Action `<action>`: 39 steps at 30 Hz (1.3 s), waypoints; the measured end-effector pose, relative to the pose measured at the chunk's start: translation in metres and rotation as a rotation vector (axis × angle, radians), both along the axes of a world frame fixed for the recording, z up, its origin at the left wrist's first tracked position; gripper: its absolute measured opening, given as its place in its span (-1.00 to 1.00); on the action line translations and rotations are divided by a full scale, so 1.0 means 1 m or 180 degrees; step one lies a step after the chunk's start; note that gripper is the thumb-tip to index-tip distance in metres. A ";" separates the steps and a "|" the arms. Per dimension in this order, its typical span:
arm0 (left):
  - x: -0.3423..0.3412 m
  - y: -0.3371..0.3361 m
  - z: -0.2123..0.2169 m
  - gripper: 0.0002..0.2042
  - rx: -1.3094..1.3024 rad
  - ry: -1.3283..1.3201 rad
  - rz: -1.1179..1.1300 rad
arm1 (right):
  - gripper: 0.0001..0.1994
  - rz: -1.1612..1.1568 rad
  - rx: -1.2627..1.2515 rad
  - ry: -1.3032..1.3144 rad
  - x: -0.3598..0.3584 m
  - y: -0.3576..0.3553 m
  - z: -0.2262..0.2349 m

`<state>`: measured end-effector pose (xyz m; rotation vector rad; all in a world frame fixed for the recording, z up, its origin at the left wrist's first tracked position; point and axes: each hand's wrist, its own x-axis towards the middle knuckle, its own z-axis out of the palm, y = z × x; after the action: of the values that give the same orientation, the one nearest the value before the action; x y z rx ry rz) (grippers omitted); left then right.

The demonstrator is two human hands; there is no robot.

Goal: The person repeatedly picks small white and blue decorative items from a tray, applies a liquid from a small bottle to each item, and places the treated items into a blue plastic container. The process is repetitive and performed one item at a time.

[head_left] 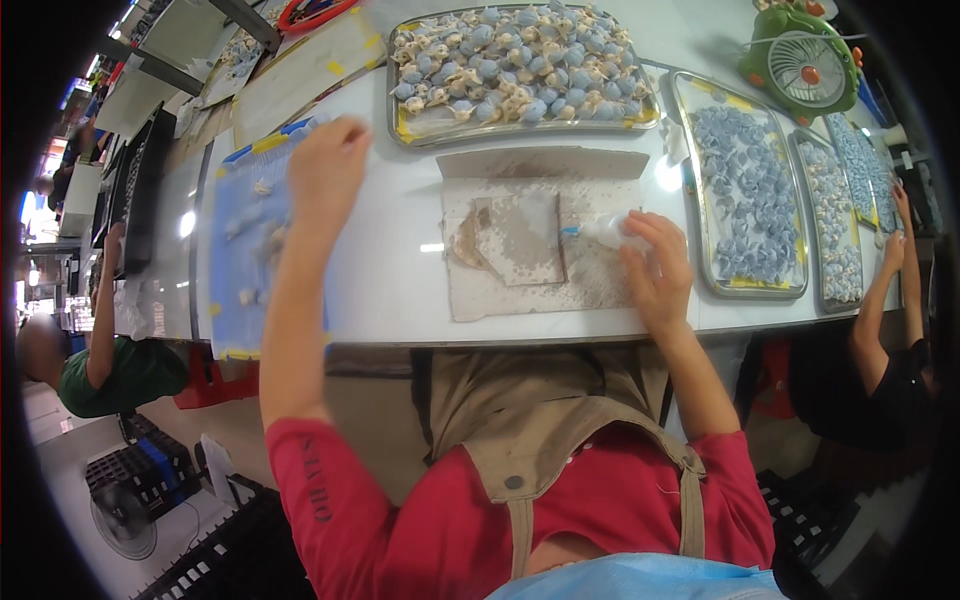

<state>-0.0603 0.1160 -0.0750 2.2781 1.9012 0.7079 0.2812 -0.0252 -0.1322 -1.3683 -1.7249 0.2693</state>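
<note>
In my right hand [662, 268] is a small white squeeze bottle [603, 231] with a thin blue tip, lying nearly level and pointing left. The tip is over a grey-stained cardboard sheet [480, 300] with a raised back flap. On that sheet lies a smaller, worn cardboard piece [525, 240]. My left hand [333, 165] is raised at the far corner of a blue-lined tray [235, 310]. Its fingers look curled closed, blurred by motion; what they hold, if anything, is hidden. A few small pale figures [262, 187] lie blurred on the blue lining.
Behind the cardboard stands a metal tray [425, 135] heaped with blue-and-cream figures. To the right are a tray of blue-grey pieces [748, 190], further trays and a green fan [803, 62]. Co-workers sit left [120, 375] and right [850, 370].
</note>
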 end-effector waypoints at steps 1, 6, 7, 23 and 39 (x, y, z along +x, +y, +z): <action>0.018 0.019 -0.010 -0.80 0.0227 -0.0031 -0.0210 | -0.72 -0.0062 0.0022 -0.0029 0.002 0.000 -0.002; 0.058 0.075 -0.056 -0.79 0.0284 0.0661 -0.0270 | -0.64 -0.0190 -0.0146 0.0158 0.008 0.002 -0.009; 0.054 0.081 -0.062 -0.77 0.0308 0.0535 -0.0163 | -0.63 -0.0181 -0.0279 0.0304 0.009 0.003 -0.008; 0.129 -0.197 -0.053 -0.63 -0.3374 -0.6087 -0.0356 | -0.69 0.0172 -0.1461 0.1071 0.016 -0.015 0.003; 0.136 -0.221 -0.045 -0.64 -0.2565 -0.4866 -0.0511 | -0.57 0.0317 -0.0188 -0.0191 0.017 -0.073 0.062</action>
<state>0.0759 -0.1055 -0.1200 0.7808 0.8846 0.9419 0.2981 -0.0986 -0.0705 -1.3466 -1.8511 0.3400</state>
